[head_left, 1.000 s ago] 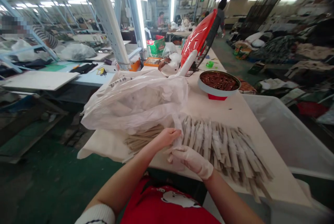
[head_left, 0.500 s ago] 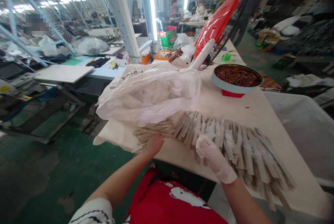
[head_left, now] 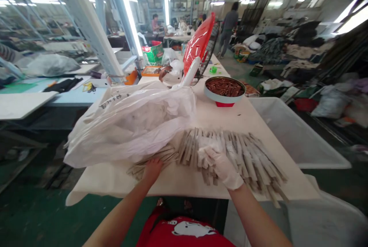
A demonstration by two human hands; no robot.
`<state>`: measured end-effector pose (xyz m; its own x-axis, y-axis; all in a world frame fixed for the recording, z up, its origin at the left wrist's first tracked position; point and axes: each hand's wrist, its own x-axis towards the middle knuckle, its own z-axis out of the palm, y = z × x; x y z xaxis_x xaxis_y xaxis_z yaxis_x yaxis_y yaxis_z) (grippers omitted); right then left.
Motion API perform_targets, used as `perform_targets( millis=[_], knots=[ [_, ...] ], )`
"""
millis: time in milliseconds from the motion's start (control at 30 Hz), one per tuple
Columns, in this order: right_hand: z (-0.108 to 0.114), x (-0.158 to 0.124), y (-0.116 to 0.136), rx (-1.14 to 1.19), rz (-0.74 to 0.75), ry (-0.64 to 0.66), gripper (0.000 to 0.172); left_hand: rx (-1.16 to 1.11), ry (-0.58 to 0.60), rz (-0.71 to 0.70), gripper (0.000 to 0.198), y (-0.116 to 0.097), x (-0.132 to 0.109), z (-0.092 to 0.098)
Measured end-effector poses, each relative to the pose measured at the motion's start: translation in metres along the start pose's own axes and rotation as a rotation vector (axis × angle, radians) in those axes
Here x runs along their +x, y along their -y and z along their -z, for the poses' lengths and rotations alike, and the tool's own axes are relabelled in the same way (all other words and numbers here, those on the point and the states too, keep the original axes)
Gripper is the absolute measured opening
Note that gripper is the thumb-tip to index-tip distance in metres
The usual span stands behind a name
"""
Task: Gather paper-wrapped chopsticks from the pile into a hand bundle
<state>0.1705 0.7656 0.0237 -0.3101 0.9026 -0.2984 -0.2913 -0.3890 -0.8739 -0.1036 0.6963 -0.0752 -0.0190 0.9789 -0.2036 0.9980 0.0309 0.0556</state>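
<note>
My left hand (head_left: 152,171) is bare and lies over the near end of a loose pile of beige-grey fabric strips (head_left: 169,153). Its fingers are spread on top of them. In a thin white glove, my right hand (head_left: 224,166) has its fingers bent around the near ends of strips in a long row (head_left: 238,151) that fans out to the right. Its fingertips are partly hidden among the strips. Clear wrapping covers parts of the row. Just behind the left pile lies a large, crumpled translucent plastic bag (head_left: 138,124).
A round tin (head_left: 225,89) of brown strips stands on a red base behind the row. Farther back are a red-bladed fan (head_left: 198,43), an orange tray (head_left: 152,71) and a green box (head_left: 153,53). A translucent bin (head_left: 299,132) stands right of the table (head_left: 115,180).
The view has swung right and levelled, so everything sits farther left in the picture. Both hands stay at the strips, with the right hand's fingers now more bent among them.
</note>
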Motion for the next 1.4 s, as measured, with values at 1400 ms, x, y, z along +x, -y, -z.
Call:
perform_targets(
  millis=[1400],
  knots=[
    [0.058, -0.063, 0.024, 0.135, 0.162, -0.094, 0.043, -1.218, 0.166, 0.058, 0.036, -0.203, -0.064, 0.106]
  ],
)
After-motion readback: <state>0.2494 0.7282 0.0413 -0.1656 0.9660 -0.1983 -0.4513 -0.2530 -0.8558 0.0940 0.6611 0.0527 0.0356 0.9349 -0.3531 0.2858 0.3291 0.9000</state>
